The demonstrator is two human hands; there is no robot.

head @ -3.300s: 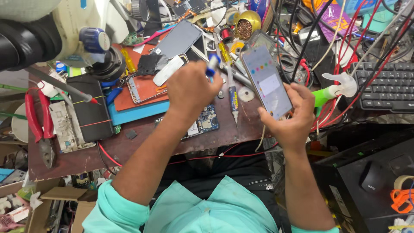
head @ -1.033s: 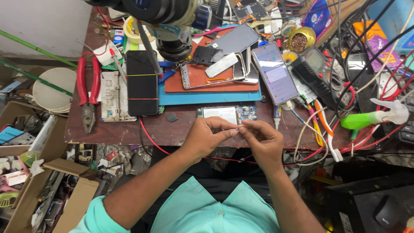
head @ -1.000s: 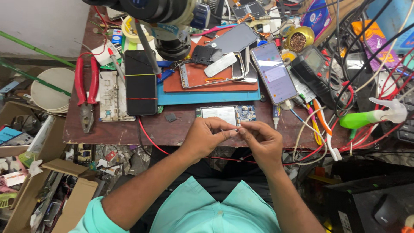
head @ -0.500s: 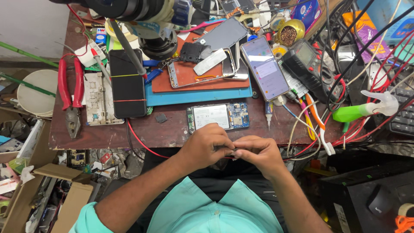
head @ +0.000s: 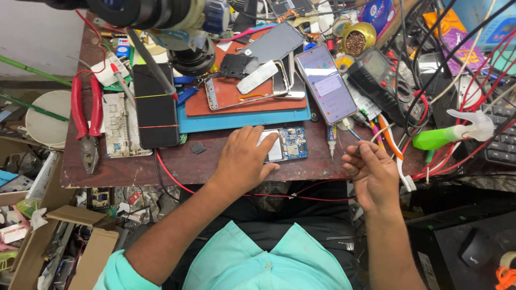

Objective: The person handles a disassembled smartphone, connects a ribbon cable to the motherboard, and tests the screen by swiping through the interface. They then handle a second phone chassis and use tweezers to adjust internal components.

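The left hand [head: 244, 161] lies flat, palm down, on the brown table [head: 123, 169], its fingers [head: 257, 138] spread and resting over the left part of a small blue circuit board [head: 290, 144] with a pale metal shield; nothing is gripped, the board is only pressed under the fingertips. The board sits at the near edge of the table, just below a blue mat [head: 242, 119] that carries an opened phone frame [head: 242, 92]. The right hand [head: 373, 174] hovers off the table edge to the right, fingers curled narrow around something thin (too small to make out, possibly a fine tool or wire). Just beyond it a lit smartphone [head: 327, 83] lies tilted. A black phone [head: 156, 104] and red-handled pliers [head: 86, 110] lie to the left.
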